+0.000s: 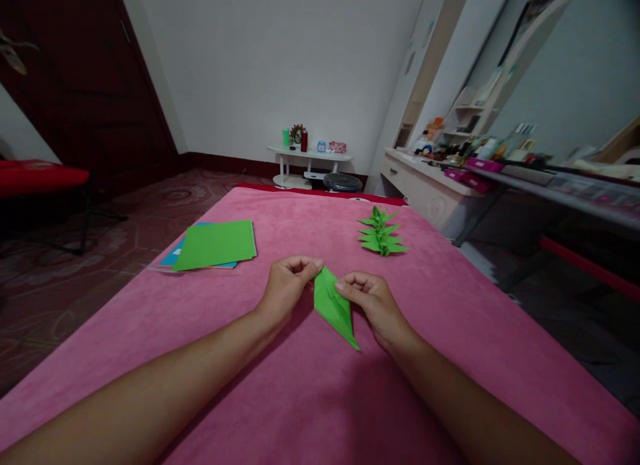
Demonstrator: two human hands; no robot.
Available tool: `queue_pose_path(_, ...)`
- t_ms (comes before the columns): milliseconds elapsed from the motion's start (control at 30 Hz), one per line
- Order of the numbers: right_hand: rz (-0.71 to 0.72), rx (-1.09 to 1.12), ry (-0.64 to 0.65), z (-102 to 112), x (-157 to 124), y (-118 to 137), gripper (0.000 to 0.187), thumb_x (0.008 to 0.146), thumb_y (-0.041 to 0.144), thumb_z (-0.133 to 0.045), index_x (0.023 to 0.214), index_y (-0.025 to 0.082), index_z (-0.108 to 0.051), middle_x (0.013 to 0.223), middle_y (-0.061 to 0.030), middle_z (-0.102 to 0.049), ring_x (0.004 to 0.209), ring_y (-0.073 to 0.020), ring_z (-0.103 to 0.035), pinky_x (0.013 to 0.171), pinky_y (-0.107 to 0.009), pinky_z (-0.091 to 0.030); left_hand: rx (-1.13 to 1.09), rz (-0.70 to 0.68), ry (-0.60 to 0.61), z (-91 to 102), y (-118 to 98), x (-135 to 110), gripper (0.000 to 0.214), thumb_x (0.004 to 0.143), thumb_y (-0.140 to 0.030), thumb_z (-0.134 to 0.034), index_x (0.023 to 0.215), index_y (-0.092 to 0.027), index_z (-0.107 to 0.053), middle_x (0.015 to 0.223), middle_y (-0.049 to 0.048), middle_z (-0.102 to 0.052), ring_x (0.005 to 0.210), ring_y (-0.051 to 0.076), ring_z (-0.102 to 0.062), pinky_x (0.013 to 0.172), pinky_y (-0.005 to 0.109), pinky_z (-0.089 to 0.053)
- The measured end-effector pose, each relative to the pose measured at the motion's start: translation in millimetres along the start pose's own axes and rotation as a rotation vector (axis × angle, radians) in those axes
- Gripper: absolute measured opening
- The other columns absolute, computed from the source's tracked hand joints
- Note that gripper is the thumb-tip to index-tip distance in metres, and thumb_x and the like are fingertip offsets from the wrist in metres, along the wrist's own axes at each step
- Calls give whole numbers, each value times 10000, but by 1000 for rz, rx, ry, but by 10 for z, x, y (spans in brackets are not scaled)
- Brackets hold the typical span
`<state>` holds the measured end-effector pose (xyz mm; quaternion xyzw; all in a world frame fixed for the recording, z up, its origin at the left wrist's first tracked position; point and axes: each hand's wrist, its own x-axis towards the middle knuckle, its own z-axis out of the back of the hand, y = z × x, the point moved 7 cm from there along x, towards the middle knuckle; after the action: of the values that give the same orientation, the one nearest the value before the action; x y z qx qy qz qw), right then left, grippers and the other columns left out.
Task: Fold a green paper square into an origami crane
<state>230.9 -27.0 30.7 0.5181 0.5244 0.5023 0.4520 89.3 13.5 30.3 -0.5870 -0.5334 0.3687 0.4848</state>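
A folded green paper piece (334, 307), long and pointed, is held just above the pink cloth (310, 385). My left hand (289, 285) pinches its upper tip with curled fingers. My right hand (373, 305) pinches its right edge near the top. The lower point of the paper hangs free toward me.
A stack of green and blue paper sheets (215, 245) lies to the left. Several finished green folded figures (381, 231) sit in a row at the far right. A red chair (40, 178), a small white table (310, 157) and a cluttered desk (480, 168) surround the pink surface.
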Motion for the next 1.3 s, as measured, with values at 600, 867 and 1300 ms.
queue_pose_path(600,98,-129,-27,-63,-60,111,205,705,332,-695,664,143,-627,596,19,-555,537,-99,-484,518,-216,-377,-1,79,172,-191,36,-79,247,656,-343,-736,641,-121,-628,538,-9,-560,472,70,-453,479,204,-325)
queue_pose_path(867,128,-203,-12,-82,-70,166,176,719,270,-656,614,142,-598,559,26,-522,517,-89,-451,506,-213,-354,-79,167,161,-183,70,-89,209,605,-282,-764,615,-130,-621,480,-34,-522,424,56,-409,452,202,-283)
queue_pose_path(1300,58,-100,52,-102,-44,172,225,681,307,-718,637,141,-573,544,48,-489,485,-67,-416,473,-200,-307,72,3,213,-222,-126,-63,321,674,-378,-707,523,-119,-591,474,-33,-462,455,60,-382,472,210,-281)
